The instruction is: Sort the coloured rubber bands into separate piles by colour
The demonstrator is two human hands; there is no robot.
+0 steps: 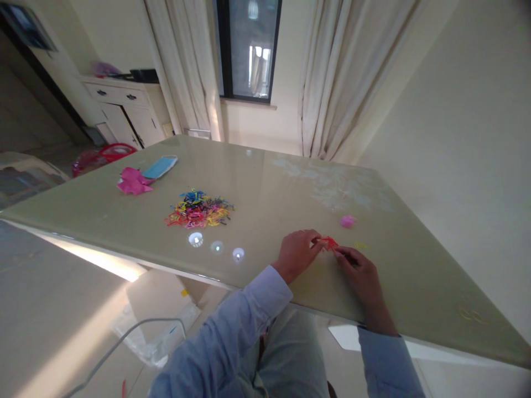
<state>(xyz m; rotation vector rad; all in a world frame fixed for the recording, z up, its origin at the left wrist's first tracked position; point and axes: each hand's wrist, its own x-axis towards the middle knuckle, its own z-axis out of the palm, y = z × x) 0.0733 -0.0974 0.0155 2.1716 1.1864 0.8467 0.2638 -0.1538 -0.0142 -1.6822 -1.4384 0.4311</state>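
Observation:
A small tangle of thin red strands (pixel 329 243) lies between my hands on the right part of the table, too small to tell their exact kind. My left hand (pixel 297 251) pinches the left side of the tangle. From the right, my right hand (pixel 360 272) has its thumb and fingers closed on the other side. A few yellow strands (pixel 360 245) rest just beyond my right fingers. Farther back sits a small pink lump (pixel 348 221). To the left is a loose heap of multicoloured strands (pixel 199 210), apart from both hands.
On the table (pixel 265 193), a crumpled pink piece (pixel 135 181) touches a blue face mask (pixel 160 166) at the far left. A white cabinet (pixel 124 108) stands behind. Below the near edge are a clear plastic bag (pixel 157 337) and a grey cable (pixel 124 334).

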